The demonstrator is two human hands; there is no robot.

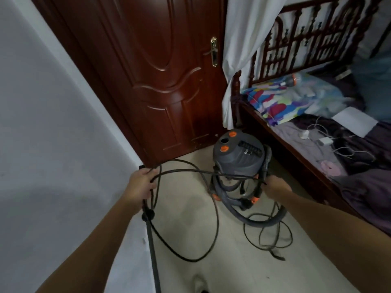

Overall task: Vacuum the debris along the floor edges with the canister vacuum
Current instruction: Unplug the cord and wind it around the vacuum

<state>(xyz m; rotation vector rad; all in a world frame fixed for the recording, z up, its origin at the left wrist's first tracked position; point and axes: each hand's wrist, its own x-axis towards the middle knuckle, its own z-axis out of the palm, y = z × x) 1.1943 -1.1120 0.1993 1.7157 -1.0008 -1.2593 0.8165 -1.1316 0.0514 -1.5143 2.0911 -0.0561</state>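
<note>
The vacuum (239,157) stands on pale tiled floor (190,218) just beyond the right fingers, between a wooden door (158,81) and a bed (317,144). The left hand's (141,185) fingers curl round cord (190,260) loops. The right hand's (275,187) fingers close on the same cord.

The one wide-angle head camera looks forward and steeply down from standing height, close above the person's outstretched forearms, at the floor (190,220) corner where the door (148,81) meets the wall (53,123), the canister vacuum (238,159) mid-view and the bed (296,134) along the floor's right edge.
</note>
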